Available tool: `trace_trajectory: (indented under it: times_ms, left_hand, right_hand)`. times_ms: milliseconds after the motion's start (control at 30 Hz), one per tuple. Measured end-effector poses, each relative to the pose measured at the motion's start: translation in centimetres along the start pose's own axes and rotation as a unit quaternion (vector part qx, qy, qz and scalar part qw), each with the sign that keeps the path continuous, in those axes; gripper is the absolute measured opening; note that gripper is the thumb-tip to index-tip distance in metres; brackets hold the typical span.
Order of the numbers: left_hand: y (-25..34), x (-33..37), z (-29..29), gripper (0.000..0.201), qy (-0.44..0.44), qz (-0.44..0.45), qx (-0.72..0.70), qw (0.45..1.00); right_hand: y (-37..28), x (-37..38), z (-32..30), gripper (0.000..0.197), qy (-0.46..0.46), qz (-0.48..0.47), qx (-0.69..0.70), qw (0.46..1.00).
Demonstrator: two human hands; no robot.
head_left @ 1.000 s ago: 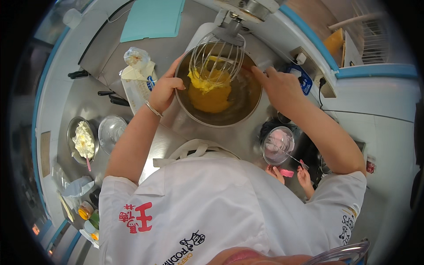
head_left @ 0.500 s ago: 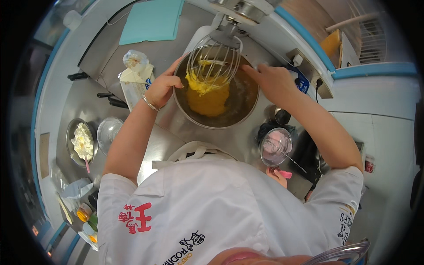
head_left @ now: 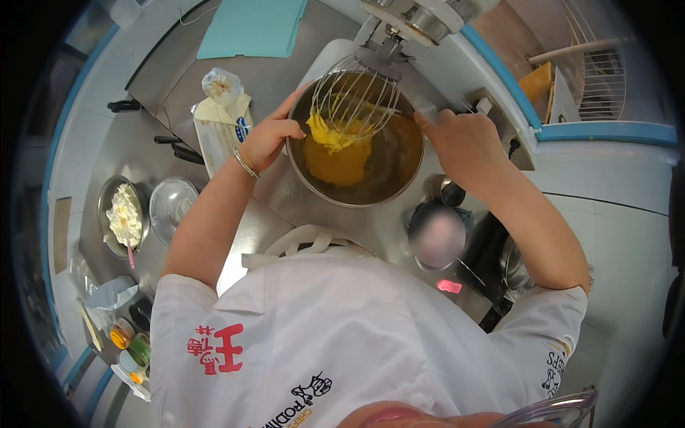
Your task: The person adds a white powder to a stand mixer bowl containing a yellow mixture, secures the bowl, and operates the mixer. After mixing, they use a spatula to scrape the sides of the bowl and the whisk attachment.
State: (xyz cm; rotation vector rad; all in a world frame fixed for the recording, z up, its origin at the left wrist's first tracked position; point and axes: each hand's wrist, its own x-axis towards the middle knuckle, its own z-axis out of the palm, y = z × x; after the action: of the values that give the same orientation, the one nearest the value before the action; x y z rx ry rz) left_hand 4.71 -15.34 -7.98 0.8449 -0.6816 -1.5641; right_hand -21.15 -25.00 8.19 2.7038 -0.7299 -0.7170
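Note:
A large steel mixing bowl (head_left: 357, 198) stands under a wire whisk head (head_left: 354, 96). Thick yellow batter (head_left: 335, 160) lies inside, and a clump clings to the whisk wires. My left hand (head_left: 270, 139) grips the bowl's left wall, thumb on the rim and fingers behind. By the right rim, my right hand (head_left: 457, 135) is closed, its fingers curled around a pale translucent tool (head_left: 428, 112). The tool's far end is lost among the wires, so I cannot tell its kind.
The stand mixer (head_left: 421, 21) overhangs the bowl. Left are an opened wrapped block (head_left: 221, 110), black-handled knives (head_left: 182, 150), a bowl of white cream (head_left: 125, 217) and a clear bowl (head_left: 173, 207). A bowl with pink contents (head_left: 437, 239) stands right. A turquoise board (head_left: 250, 28) lies behind.
My right hand has drawn back to the right from inside the bowl's rim, and a pale tool now shows at its fingers. Another person's hand near the pink item is no longer visible.

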Motion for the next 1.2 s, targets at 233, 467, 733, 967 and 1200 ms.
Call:
trace_trajectory:
  times_ms: [233,467,733,967,1200]
  left_hand:
    - [-1.0,-0.9,0.9,0.081,0.029,0.040,0.040,0.998]
    - [-1.6,-2.6,1.9,0.081,0.058,0.051,0.060,0.995]
    - [-3.0,-3.9,2.3,0.080,0.088,0.111,0.126,0.982]
    - [-4.4,-4.1,2.6,0.081,0.112,0.158,0.216,0.957]
    - [-6.1,-4.5,3.2,0.080,0.149,0.198,0.303,0.920]
  right_hand:
    - [-1.5,1.1,0.0,0.053,-0.198,-0.050,-0.013,0.979]
    - [-3.2,2.8,1.5,0.035,-0.132,-0.022,-0.105,0.985]
    - [-3.0,2.2,0.2,0.057,-0.101,-0.004,-0.085,0.991]
    - [-2.1,1.7,-0.8,0.031,-0.102,0.000,-0.021,0.995]
    - [-2.8,0.8,1.8,0.048,-0.167,-0.054,0.032,0.984]
